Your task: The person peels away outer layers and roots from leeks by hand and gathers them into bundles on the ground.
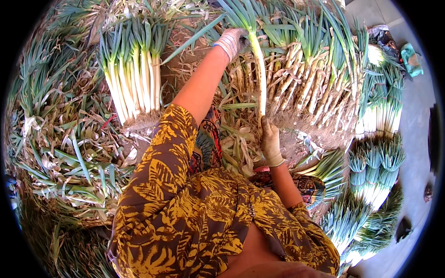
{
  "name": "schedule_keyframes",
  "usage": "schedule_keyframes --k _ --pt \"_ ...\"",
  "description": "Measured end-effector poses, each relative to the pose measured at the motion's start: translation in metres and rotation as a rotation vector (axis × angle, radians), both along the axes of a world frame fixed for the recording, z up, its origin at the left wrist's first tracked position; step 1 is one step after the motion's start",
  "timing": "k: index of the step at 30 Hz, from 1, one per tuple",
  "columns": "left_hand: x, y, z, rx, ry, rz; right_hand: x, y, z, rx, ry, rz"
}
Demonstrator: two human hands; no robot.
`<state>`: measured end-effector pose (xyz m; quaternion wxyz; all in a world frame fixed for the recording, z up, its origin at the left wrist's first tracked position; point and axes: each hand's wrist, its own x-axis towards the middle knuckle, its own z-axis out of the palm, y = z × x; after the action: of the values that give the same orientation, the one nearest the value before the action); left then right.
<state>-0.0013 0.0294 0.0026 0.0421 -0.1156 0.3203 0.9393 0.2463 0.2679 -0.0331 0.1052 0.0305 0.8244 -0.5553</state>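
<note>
A long green onion [260,69] stretches lengthwise in front of me, its white shank bare and its green leaves pointing away. My left hand [232,42], in a pale glove with a dark palm, is closed round it where the leaves begin. At the root end, the gloved fingers of my right hand [270,141] pinch the stalk. Just right of it lies a thick row of untrimmed green onions [308,85], with brown dry skins and dirty roots. To the left of my left forearm is a row of peeled green onions [134,81] with clean white shanks.
Stripped leaves and dry skins [69,134] cover the ground at left. Tied bundles of green onions [375,167] stack along the right side beside a grey floor [419,120]. A teal plastic bag [411,60] lies at the far right.
</note>
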Motion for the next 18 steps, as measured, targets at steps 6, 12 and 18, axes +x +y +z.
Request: schedule_keyframes --k 6,12,18 --pt "0.014 0.026 0.004 0.093 -0.068 -0.323 -0.010 0.000 -0.006 -0.183 0.225 -0.095" --pt "0.041 0.069 -0.045 -0.380 0.209 -0.836 -0.050 -0.008 0.036 -0.041 0.443 -0.104" --pt "0.072 0.066 -0.072 1.923 -1.685 -0.530 -0.068 -0.016 0.057 -0.061 0.451 -0.114"
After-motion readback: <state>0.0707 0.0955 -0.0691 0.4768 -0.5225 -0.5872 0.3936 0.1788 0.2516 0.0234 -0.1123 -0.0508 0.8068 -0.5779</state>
